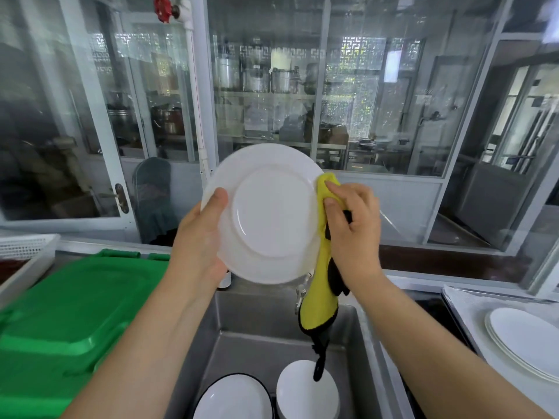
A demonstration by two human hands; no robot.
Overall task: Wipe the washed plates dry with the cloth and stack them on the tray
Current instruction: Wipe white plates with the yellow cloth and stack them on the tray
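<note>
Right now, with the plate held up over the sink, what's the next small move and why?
Probably sweep the yellow cloth inward across the plate. The right hand holds it only at the plate's right rim, while the left hand grips the opposite edge, so the upturned underside looks not yet covered.

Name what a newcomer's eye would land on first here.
The white plate held up at centre, underside to the camera, gripped by the left hand. The right hand presses a yellow cloth to its right rim. A big green lid fills the lower left.
</note>
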